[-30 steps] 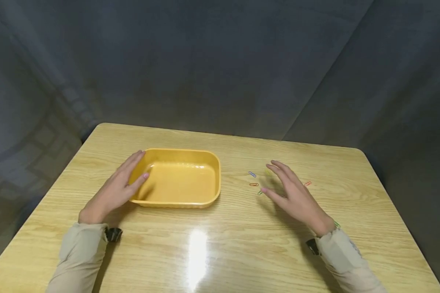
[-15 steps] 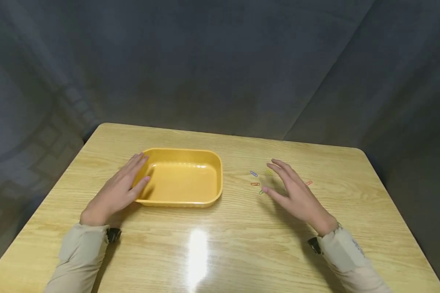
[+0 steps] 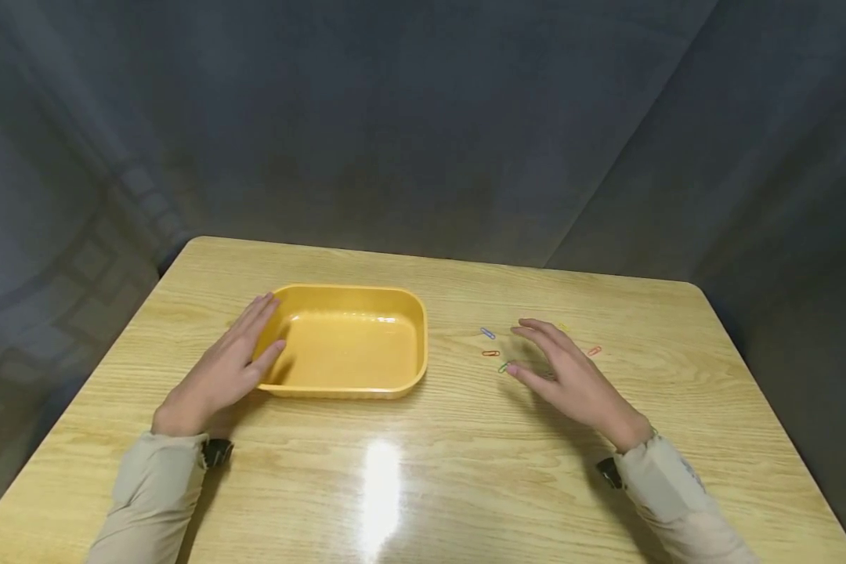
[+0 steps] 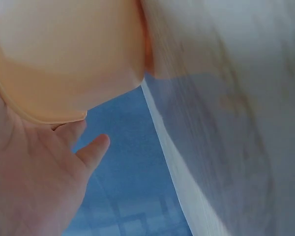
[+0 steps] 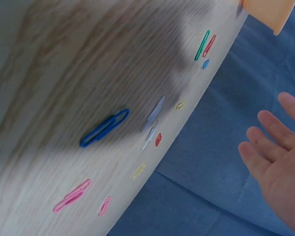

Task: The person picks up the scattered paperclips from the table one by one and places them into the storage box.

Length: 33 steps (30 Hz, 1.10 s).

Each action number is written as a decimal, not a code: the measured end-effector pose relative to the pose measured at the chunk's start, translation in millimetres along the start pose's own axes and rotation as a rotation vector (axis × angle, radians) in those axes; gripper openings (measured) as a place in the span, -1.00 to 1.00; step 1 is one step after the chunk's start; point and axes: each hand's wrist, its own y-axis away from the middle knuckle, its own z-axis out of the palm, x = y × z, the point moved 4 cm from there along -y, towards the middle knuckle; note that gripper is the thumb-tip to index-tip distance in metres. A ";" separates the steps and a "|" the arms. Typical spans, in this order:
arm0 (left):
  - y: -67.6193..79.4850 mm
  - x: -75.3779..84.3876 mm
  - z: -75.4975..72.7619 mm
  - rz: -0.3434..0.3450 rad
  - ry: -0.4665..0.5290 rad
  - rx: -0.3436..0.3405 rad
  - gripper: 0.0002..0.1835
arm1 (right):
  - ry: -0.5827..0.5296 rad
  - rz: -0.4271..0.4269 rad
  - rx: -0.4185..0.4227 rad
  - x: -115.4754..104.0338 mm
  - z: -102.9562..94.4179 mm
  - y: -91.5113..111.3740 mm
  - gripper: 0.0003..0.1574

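Observation:
A yellow plastic tray (image 3: pixel 341 352) with rounded corners sits left of centre on the table. My left hand (image 3: pixel 215 372) is at its left side, fingers extended along the rim and thumb over the inside. In the left wrist view the palm (image 4: pixel 34 182) is close against the tray rim (image 4: pixel 54 119). My right hand (image 3: pixel 574 380) hovers over scattered paper clips with fingers spread and slightly bent, nothing between them. Near its fingertips lie a purple-blue paper clip (image 3: pixel 488 333), a red one (image 3: pixel 490 353) and a green one (image 3: pixel 504 366). The hand covers some others.
A light wood table (image 3: pixel 423 478) carries everything, with a dark curtain (image 3: pixel 423 133) hanging behind. Beyond the right hand lie a pinkish-red clip (image 3: pixel 594 351) and a yellow clip (image 3: pixel 562 325). The right wrist view shows several more, including a blue clip (image 5: pixel 104 129) and a pink clip (image 5: pixel 72 195).
The right hand's fingers have dipped slightly, and a yellow clip behind them now shows while another is covered. The left hand stays at the tray's left side.

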 end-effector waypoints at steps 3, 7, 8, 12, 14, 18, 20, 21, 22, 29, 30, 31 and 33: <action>0.4 -0.9 0.4 -0.028 0.030 -0.019 -0.21 | 0.001 0.000 -0.015 0.8 1.5 -1.6 -0.24; 0.9 -0.9 0.4 -0.055 0.039 -0.033 -0.19 | 0.003 0.002 -0.033 1.7 3.3 -4.2 -0.25; 0.9 -0.9 0.2 -0.056 0.037 -0.033 -0.19 | 0.007 0.002 -0.035 2.1 3.7 -4.8 -0.25; 1.5 -0.1 -0.4 -0.054 0.031 -0.035 -0.19 | -0.001 0.005 -0.050 3.5 5.2 -6.5 -0.27; 1.6 0.1 -0.5 -0.055 0.026 -0.033 -0.19 | -0.010 0.007 -0.059 4.3 6.0 -7.0 -0.29; 1.8 0.2 0.0 -0.058 0.022 -0.039 -0.20 | -0.025 0.003 -0.079 5.9 7.7 -7.6 -0.33; 2.1 -0.1 0.5 -0.056 0.022 -0.042 -0.20 | -0.026 0.001 -0.086 6.6 8.5 -8.2 -0.36; 2.2 0.0 0.5 -0.055 0.021 -0.042 -0.20 | -0.023 -0.004 -0.086 6.9 8.9 -8.6 -0.38; 2.4 0.1 0.6 -0.055 0.021 -0.043 -0.20 | -0.022 -0.010 -0.086 7.1 9.3 -9.1 -0.41; 0.6 -0.5 1.1 -0.056 0.011 -0.039 -0.20 | -0.014 -0.073 -0.089 11.2 12.8 -13.0 -0.63; 0.3 -0.5 1.1 -0.057 0.010 -0.039 -0.20 | -0.013 -0.081 -0.090 11.3 13.4 -13.5 -0.66; 0.1 -0.5 0.9 -0.058 0.010 -0.040 -0.20 | -0.013 -0.089 -0.093 11.4 13.9 -14.1 -0.67; -0.3 -0.1 0.8 -0.058 0.009 -0.043 -0.19 | -0.013 -0.099 -0.099 11.7 15.5 -15.4 -0.69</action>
